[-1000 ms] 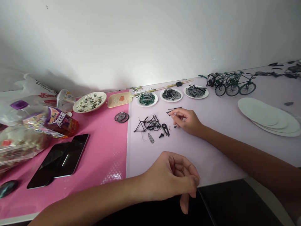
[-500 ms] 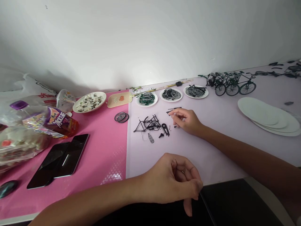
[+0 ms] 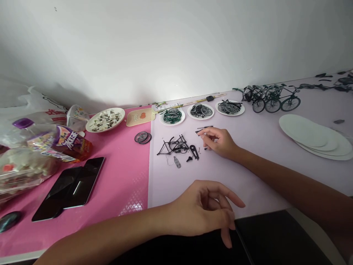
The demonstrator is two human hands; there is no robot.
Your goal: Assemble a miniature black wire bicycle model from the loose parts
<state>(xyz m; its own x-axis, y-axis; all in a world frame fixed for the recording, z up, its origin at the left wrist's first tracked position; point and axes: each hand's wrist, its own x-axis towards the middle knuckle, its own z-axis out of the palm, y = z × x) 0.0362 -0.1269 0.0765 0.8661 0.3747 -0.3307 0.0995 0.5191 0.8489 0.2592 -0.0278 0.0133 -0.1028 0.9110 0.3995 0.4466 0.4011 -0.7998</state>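
Observation:
My left hand [image 3: 206, 211] hovers over the table's front edge, its fingers loosely curled and apart, with nothing in them. Over the pale surface, my right hand [image 3: 219, 141] is at the small black parts, thumb and forefinger close together near a thin dark piece; whether it grips that piece is too small to tell. Left of it lie a black toy bicycle frame [image 3: 175, 144], a black chain-guard-like part [image 3: 194, 151], a small black part [image 3: 189, 159] and a grey oval piece [image 3: 177, 162]. Two black spoked wheels [image 3: 142, 137] overlap on the pink surface.
Plates of bicycle parts [image 3: 172, 116] line the back, beside assembled toy bicycles [image 3: 273, 99]. Stacked white discs [image 3: 303, 132] lie at right. A bowl of white pieces [image 3: 105, 120], a bottle [image 3: 60, 141], phones [image 3: 82, 182] and a black mouse [image 3: 10, 221] are at left.
The fingers of my left hand have spread, with the forefinger stretching out to the right. My right hand has barely moved.

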